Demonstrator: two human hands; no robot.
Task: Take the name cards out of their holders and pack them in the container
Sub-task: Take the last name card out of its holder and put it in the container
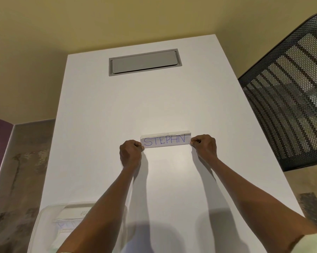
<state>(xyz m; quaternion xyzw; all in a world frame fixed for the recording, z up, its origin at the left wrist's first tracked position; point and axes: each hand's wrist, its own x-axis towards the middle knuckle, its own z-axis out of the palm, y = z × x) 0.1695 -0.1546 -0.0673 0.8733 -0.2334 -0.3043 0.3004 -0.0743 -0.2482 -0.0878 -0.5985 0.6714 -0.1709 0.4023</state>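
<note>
**Both hands pinching the STEPHN card holder on a white table**

Yellow-beige walls behind, with a purple wall panel at far left and a mottled grey-brown floor on either side. Long white rectangular table running away from the camera, smooth and matt, crossed by soft shadows of both forearms. Grey rectangular cable hatch set flush into the far end, its lid closed. Black mesh chair back standing just beside the right edge.

Near the middle of the table: clear plastic holder with a white name card lettered STEPHN in blue ink, upright and facing the camera, card seated inside. Left hand curled, thumb and fingers pinched on the left end. Right hand curled likewise, pinched on the right end. Both wrists low over the surface; contact with it not clear.

At the near left corner: clear plastic rectangular container, partly hidden by the left forearm, with white cards lying inside, faint writing on the top one unreadable.
</note>
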